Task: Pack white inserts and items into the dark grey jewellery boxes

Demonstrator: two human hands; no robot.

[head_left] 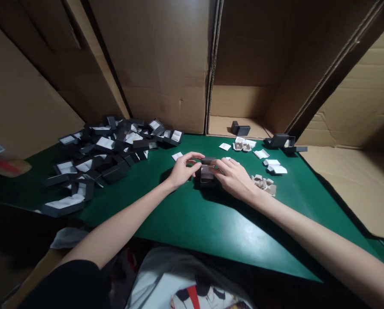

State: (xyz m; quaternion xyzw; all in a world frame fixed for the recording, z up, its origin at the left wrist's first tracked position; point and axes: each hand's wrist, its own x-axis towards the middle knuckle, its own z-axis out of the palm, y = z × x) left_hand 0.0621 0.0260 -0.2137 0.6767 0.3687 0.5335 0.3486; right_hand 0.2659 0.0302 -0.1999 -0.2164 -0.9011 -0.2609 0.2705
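A small black box [207, 182] stands open in front of me on the green tabletop, its lid raised at the back and a pale lining inside. From the left, my left hand [182, 168] reaches toward it with curved fingers apart; nothing shows in its grasp. Fingers of my right hand [233, 175] close over the box's right edge and partly cover its inside. A small white paper [176, 156] lies behind my left hand. Beside my right wrist lie several folded grey card inserts [265, 185].
A heap of open black boxes [114, 146] fills the table's left side. White papers [274, 166] and more card inserts [242, 146] lie at the right, near black boxes [280, 140]. Tall cardboard [159, 64] walls the back, with another black box [240, 128] inside a carton.
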